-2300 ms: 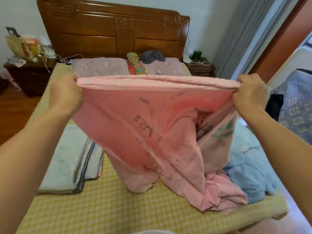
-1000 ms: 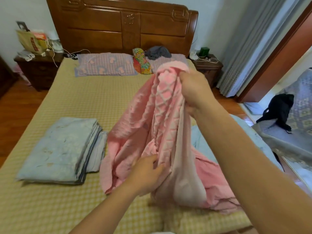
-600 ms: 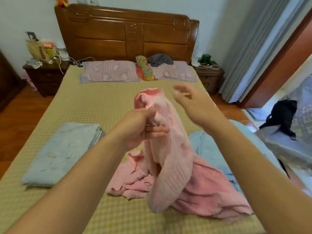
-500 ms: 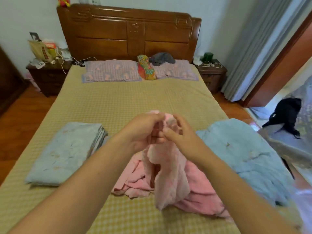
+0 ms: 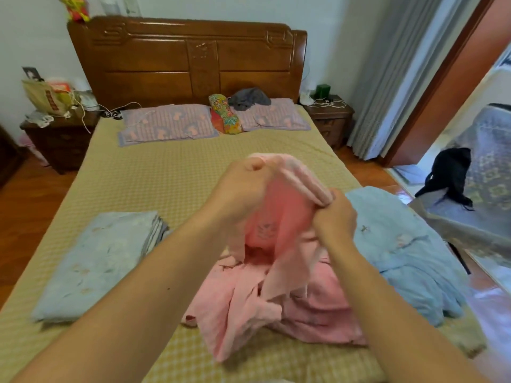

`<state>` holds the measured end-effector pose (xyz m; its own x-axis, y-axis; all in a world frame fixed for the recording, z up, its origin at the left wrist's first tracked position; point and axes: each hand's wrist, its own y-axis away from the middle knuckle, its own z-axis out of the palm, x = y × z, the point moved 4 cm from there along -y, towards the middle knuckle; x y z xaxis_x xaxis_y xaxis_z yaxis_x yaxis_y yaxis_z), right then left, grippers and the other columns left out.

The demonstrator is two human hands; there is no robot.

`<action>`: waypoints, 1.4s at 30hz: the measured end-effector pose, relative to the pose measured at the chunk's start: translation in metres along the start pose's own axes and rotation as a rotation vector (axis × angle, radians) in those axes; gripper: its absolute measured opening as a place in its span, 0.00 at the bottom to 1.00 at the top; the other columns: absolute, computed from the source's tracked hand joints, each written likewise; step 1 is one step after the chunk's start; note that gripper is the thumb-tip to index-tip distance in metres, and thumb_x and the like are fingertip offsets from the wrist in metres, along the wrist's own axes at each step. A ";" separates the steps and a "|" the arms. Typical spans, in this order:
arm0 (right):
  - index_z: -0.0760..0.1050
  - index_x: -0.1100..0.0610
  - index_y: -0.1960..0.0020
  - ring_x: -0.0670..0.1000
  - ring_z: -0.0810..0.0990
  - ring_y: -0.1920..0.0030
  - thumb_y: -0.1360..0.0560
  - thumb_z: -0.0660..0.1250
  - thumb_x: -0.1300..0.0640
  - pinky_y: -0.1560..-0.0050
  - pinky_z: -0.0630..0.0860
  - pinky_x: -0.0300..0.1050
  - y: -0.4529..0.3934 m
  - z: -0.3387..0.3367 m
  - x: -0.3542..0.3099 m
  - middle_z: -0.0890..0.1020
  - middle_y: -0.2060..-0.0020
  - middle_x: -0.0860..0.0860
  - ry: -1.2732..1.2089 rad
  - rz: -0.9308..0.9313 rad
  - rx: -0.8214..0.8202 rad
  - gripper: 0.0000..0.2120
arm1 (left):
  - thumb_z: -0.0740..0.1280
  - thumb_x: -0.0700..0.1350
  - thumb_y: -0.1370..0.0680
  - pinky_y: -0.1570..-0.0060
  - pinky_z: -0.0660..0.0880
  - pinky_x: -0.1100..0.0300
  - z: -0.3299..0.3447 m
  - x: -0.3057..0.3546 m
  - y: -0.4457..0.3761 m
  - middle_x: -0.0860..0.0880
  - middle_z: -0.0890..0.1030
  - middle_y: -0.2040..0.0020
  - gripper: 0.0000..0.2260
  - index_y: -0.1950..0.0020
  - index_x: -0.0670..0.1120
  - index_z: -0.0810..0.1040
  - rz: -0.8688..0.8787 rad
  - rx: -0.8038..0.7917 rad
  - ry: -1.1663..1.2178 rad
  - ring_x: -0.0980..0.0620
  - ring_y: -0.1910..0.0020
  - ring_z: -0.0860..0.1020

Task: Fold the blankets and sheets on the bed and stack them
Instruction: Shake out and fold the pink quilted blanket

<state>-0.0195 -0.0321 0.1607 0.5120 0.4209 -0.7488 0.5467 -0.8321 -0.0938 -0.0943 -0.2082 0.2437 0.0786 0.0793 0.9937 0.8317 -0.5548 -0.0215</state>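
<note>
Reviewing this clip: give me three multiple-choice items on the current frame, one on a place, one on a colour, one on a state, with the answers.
1. Where does the folded blanket stack lie on the bed?
A. left side
B. on the pillows
C. right side

2. What colour is the blanket held in both hands?
A. green
B. pink
C. grey

3. How is the light blue blanket?
A. folded flat
B. hanging from the headboard
C. unfolded, rumpled

Answers:
1 A, it lies left of the arms.
2 B, the left hand and right hand grip the pink blanket.
3 C, it lies heaped in creases.

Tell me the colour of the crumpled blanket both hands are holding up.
Pink, gripped by the left hand and right hand; head view.
</note>
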 end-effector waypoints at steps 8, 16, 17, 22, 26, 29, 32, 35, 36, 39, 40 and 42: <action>0.80 0.55 0.48 0.64 0.78 0.47 0.30 0.55 0.59 0.51 0.71 0.52 -0.085 -0.092 -0.005 0.83 0.50 0.59 0.229 -0.224 0.115 0.18 | 0.61 0.55 0.15 0.46 0.82 0.44 -0.084 -0.012 -0.028 0.45 0.82 0.37 0.14 0.38 0.49 0.80 -0.109 0.242 0.419 0.43 0.39 0.82; 0.81 0.63 0.44 0.55 0.83 0.48 0.22 0.63 0.64 0.49 0.79 0.51 -0.010 -0.020 -0.057 0.85 0.49 0.55 -0.407 0.011 -0.790 0.11 | 0.69 0.49 0.19 0.48 0.79 0.46 -0.054 -0.113 -0.015 0.46 0.82 0.43 0.26 0.23 0.53 0.65 -0.449 -0.291 0.301 0.45 0.44 0.81; 0.80 0.66 0.44 0.57 0.81 0.52 0.22 0.62 0.64 0.53 0.77 0.52 -0.009 -0.007 -0.051 0.83 0.51 0.58 -0.495 0.089 -0.775 0.12 | 0.71 0.45 0.21 0.51 0.78 0.48 -0.044 -0.136 -0.005 0.48 0.84 0.47 0.30 0.22 0.55 0.63 -0.458 -0.213 0.363 0.47 0.48 0.82; 0.74 0.61 0.56 0.52 0.76 0.67 0.18 0.56 0.65 0.61 0.82 0.48 0.013 0.043 -0.058 0.77 0.65 0.56 -0.997 0.569 -0.746 0.11 | 0.76 0.43 0.25 0.39 0.77 0.50 0.014 -0.188 0.069 0.44 0.79 0.33 0.36 0.22 0.56 0.62 -0.388 -0.295 0.473 0.46 0.39 0.79; 0.73 0.64 0.55 0.53 0.78 0.63 0.17 0.55 0.66 0.61 0.83 0.55 0.026 0.045 -0.106 0.77 0.63 0.59 -1.235 0.612 -0.743 0.11 | 0.77 0.54 0.28 0.34 0.75 0.57 0.035 -0.207 0.071 0.59 0.78 0.33 0.32 0.27 0.60 0.67 -0.397 -0.099 0.198 0.59 0.34 0.77; 0.74 0.68 0.41 0.59 0.83 0.50 0.17 0.54 0.68 0.54 0.82 0.54 0.008 0.004 -0.132 0.82 0.51 0.64 -1.578 0.587 -0.620 0.12 | 0.67 0.47 0.21 0.44 0.79 0.50 0.013 -0.239 0.058 0.49 0.84 0.49 0.04 0.47 0.51 0.80 -0.460 0.172 -0.009 0.47 0.47 0.82; 0.79 0.59 0.42 0.57 0.85 0.56 0.21 0.63 0.61 0.56 0.83 0.53 -0.025 -0.059 -0.100 0.84 0.55 0.60 -1.103 0.127 -0.332 0.10 | 0.61 0.44 0.19 0.53 0.76 0.50 -0.027 -0.246 0.054 0.45 0.82 0.55 0.07 0.52 0.46 0.78 -0.414 0.299 -0.157 0.43 0.52 0.80; 0.79 0.52 0.42 0.39 0.80 0.43 0.19 0.63 0.58 0.46 0.75 0.32 -0.058 -0.085 -0.021 0.81 0.46 0.53 -0.474 0.165 -0.264 0.08 | 0.64 0.57 0.23 0.63 0.69 0.53 -0.066 -0.203 0.045 0.53 0.78 0.66 0.16 0.59 0.45 0.78 -0.208 0.279 -0.292 0.53 0.64 0.75; 0.73 0.52 0.33 0.39 0.75 0.37 0.16 0.58 0.56 0.43 0.71 0.32 -0.075 -0.098 0.021 0.77 0.36 0.53 -0.191 0.241 -0.130 0.13 | 0.67 0.56 0.23 0.66 0.65 0.55 -0.077 -0.184 0.044 0.54 0.74 0.69 0.16 0.62 0.45 0.77 -0.164 0.245 -0.291 0.56 0.68 0.71; 0.71 0.64 0.35 0.39 0.74 0.52 0.16 0.51 0.63 0.52 0.69 0.31 -0.093 -0.116 0.119 0.73 0.32 0.57 -0.665 0.536 0.281 0.14 | 0.72 0.43 0.21 0.69 0.60 0.61 -0.084 -0.120 0.055 0.53 0.68 0.70 0.13 0.63 0.41 0.75 -0.061 0.028 -0.352 0.59 0.70 0.65; 0.73 0.62 0.41 0.42 0.73 0.56 0.18 0.56 0.64 0.56 0.69 0.34 -0.073 -0.111 0.124 0.75 0.39 0.57 -0.711 0.434 0.329 0.10 | 0.72 0.42 0.21 0.68 0.61 0.61 -0.075 -0.111 0.059 0.54 0.69 0.69 0.11 0.62 0.40 0.77 -0.054 -0.056 -0.391 0.60 0.69 0.66; 0.71 0.55 0.34 0.47 0.73 0.42 0.22 0.66 0.60 0.45 0.70 0.42 -0.014 -0.110 0.130 0.72 0.36 0.51 -0.279 0.070 0.316 0.17 | 0.71 0.42 0.20 0.63 0.66 0.58 -0.036 -0.101 0.067 0.53 0.73 0.66 0.07 0.57 0.42 0.81 -0.058 -0.204 -0.392 0.59 0.65 0.70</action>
<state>0.1123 0.0741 0.1363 0.3183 0.2823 -0.9050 0.2651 -0.9431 -0.2009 -0.0660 -0.2835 0.1461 0.2703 0.4017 0.8750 0.7184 -0.6892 0.0945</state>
